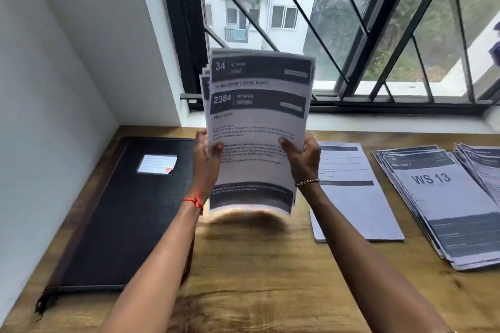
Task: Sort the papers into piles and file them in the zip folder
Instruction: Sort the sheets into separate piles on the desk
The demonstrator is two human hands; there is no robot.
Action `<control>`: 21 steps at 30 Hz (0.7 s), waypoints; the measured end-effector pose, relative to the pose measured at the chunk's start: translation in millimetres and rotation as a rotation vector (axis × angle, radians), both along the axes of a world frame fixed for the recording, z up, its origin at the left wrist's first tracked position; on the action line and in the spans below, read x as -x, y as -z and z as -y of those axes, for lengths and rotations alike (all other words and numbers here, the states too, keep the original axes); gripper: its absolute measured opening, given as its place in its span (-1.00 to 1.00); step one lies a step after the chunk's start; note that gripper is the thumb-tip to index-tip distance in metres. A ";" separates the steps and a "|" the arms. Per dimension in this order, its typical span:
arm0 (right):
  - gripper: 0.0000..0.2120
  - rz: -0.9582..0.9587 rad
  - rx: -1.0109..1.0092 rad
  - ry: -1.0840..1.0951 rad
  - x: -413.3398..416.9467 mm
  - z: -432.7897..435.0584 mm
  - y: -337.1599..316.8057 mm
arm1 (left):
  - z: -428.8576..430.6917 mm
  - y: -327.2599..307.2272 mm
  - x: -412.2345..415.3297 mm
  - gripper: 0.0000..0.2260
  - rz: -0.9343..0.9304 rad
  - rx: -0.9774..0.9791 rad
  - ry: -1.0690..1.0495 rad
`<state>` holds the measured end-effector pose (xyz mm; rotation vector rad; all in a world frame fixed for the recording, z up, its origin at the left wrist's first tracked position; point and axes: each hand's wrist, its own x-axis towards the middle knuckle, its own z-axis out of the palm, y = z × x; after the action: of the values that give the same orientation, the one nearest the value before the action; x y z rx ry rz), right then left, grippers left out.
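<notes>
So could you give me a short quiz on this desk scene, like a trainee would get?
1. True or false: the black zip folder lies closed on the table, left of the raised stack of papers.
2. What grips that stack? A. one hand B. both hands C. nothing
3. Fill in: one flat pile shows big print, WS ___.
Key: 1 true; 2 B, left hand and right hand; 3 13.

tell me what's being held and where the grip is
A stack of papers, upright: left hand grips its left edge, right hand its right edge.
</notes>
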<state>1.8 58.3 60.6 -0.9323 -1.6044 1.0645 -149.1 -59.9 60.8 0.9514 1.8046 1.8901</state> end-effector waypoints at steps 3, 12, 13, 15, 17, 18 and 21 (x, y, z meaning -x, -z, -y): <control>-0.66 -0.013 -0.126 0.064 -1.6 0.0 6.5 | 0.9 0.8 0.7 -0.73 -0.008 -0.046 0.028; -0.79 0.063 -0.040 0.094 -9.2 20.9 37.6 | 11.4 24.6 -12.8 -0.71 0.140 -0.041 0.000; -0.80 0.052 -0.031 0.100 -7.8 21.2 34.8 | 10.4 23.9 -11.2 -0.73 0.149 -0.042 -0.007; -0.81 0.031 -0.030 0.101 -5.5 20.4 30.3 | 8.8 24.0 -7.4 -0.78 0.145 -0.046 -0.010; -0.81 0.028 -0.002 0.089 -4.7 20.2 30.5 | 8.8 26.3 -6.0 -0.80 0.152 -0.029 -0.005; -0.79 0.040 0.020 0.086 -5.2 20.2 32.3 | 9.0 28.4 -6.3 -0.82 0.166 -0.012 0.001; -0.75 0.061 0.063 0.078 -6.7 17.8 36.0 | 8.8 28.8 -8.7 -0.85 0.166 0.023 0.005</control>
<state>8.6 40.5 24.7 -1.0708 -1.5787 1.0465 -140.5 -68.7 32.0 0.7663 1.7210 1.8816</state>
